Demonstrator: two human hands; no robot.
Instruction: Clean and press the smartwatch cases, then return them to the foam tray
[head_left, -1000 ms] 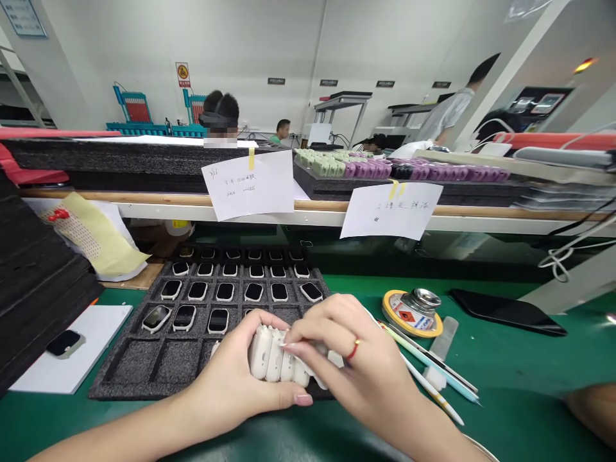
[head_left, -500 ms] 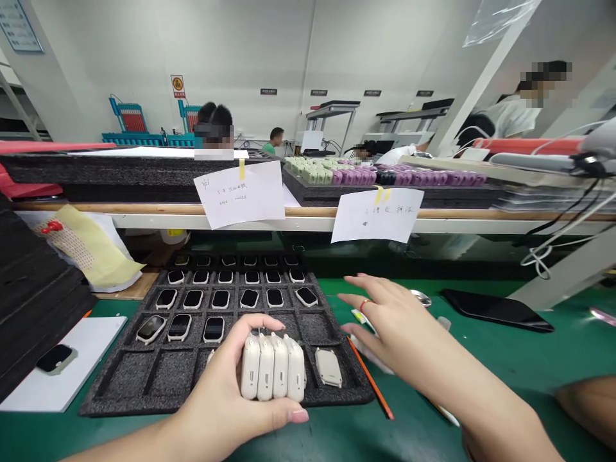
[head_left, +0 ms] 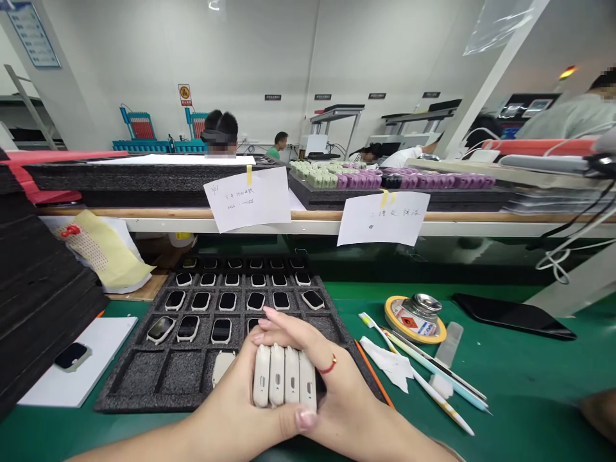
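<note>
A row of several off-white watch cases (head_left: 285, 377) stands side by side between my hands, above the front of the black foam tray (head_left: 139, 407). My left hand (head_left: 240, 398) grips the row from the left, thumb along its lower edge. Wrapped over the right side and top of the same row is my right hand (head_left: 332, 378), its fingers meeting the left fingertips. Watches with dark screens (head_left: 221, 331) lie in the tray's back compartments. One pale case (head_left: 223, 367) sits in the front row, partly behind my left hand.
To the right lie a toothbrush (head_left: 423, 378), a white tissue (head_left: 389, 362), an orange stick (head_left: 374, 373), a round tin (head_left: 416, 317) and a black phone (head_left: 514, 316). A watch (head_left: 72, 356) rests on white paper at left. A shelf (head_left: 308, 224) crosses behind.
My right hand has moved left from above the tools and closed round the watch cases with my left hand. The tin and toothbrush are now uncovered. The view has shifted slightly.
</note>
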